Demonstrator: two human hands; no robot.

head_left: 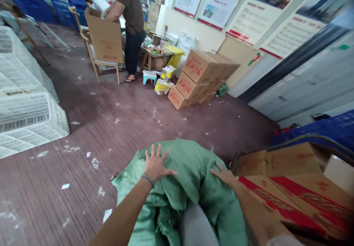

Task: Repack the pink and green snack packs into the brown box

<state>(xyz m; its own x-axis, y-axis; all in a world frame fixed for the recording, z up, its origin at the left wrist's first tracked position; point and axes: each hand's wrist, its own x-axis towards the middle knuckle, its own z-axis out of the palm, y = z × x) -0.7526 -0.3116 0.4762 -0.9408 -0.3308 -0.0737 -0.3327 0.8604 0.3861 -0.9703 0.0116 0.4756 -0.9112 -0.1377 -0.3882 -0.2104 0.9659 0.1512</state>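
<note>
Two hands are pressed flat on a green woven sack (190, 187) on the floor: left hand (156, 165) with fingers spread, right hand (225, 175) likewise flat, beside red-printed cartons (290, 187), lettering unreadable.

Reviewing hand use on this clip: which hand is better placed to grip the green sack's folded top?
Probably the left hand: it lies flat, fingers spread, on the green sack right by the folded top. The right hand rests lower on the sack's side, next to the red-printed cartons.

Red print on stacked cartons (201, 76) and wall posters (249, 14) too blurred to read (no legible text anywhere).
</note>
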